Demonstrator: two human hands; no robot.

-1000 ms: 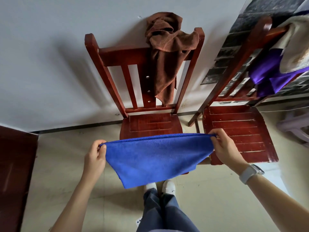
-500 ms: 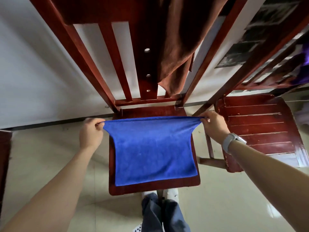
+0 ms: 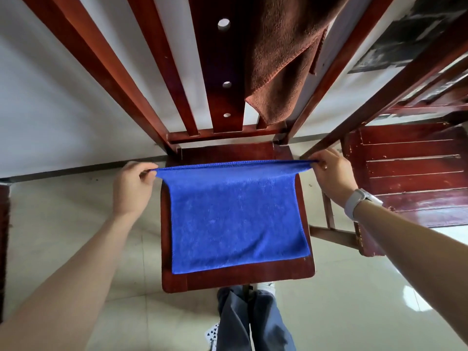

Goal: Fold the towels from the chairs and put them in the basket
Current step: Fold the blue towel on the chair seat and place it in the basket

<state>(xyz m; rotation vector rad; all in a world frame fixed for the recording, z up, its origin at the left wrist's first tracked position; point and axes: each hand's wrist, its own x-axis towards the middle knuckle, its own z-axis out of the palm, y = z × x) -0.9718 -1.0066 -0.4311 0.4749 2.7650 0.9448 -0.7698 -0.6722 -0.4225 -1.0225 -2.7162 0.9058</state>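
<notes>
Red-brown wooden chair [image 3: 301,272] centre frame, seat carrying the blue towel [image 3: 235,216] — flat across most of the seat, far edge at 12 o'clock lifted off the wood. Bare seat strip at 6 o'clock. Second wooden chair [image 3: 410,178] at 3 o'clock, slatted seat bare. Both stand on glossy pale tile floor [image 3: 76,224].

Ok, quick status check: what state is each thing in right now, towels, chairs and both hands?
Blue towel: spread on the seat, far edge lifted and stretched taut.
Left hand: pinching the towel's far left corner.
Right hand: pinching the far right corner.
Brown towel: unfolded, hanging over the chair back.
Middle chair: upright, seat mostly covered.
Right chair: seat bare.
Basket: not in view.
</notes>
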